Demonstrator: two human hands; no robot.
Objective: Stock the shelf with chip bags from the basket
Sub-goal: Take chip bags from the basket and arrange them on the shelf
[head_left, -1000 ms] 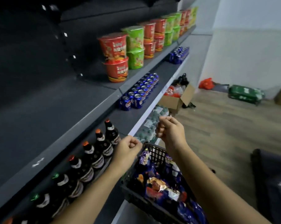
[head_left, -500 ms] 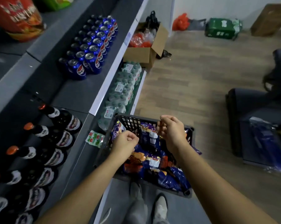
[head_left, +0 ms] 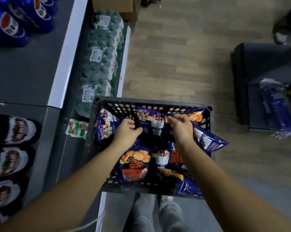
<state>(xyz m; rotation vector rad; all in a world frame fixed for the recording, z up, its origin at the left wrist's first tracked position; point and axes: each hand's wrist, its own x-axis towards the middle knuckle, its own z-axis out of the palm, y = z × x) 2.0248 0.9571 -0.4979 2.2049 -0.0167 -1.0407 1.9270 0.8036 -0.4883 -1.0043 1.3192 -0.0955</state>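
Hovering over the black basket [head_left: 151,104], both hands sit just above the chip bags [head_left: 134,166]. Left hand [head_left: 127,133]: fingers loosely curled, thumb out, nothing gripped. Right hand [head_left: 180,128]: fingers relaxed and close together, pointing left over a purple bag; whether they touch it cannot be told. Bags fill the basket, blue and purple with orange chip prints. One blue bag [head_left: 208,139] droops over the right rim. Grey shelf [head_left: 24,72] runs along the left. Shrink-wrapped water bottles [head_left: 103,52] lie on its lowest level, just beyond the basket's far left corner. Blue cans [head_left: 12,25] upper left, dark bottles [head_left: 16,131] below them. Wood-look floor [head_left: 174,56] to the right.
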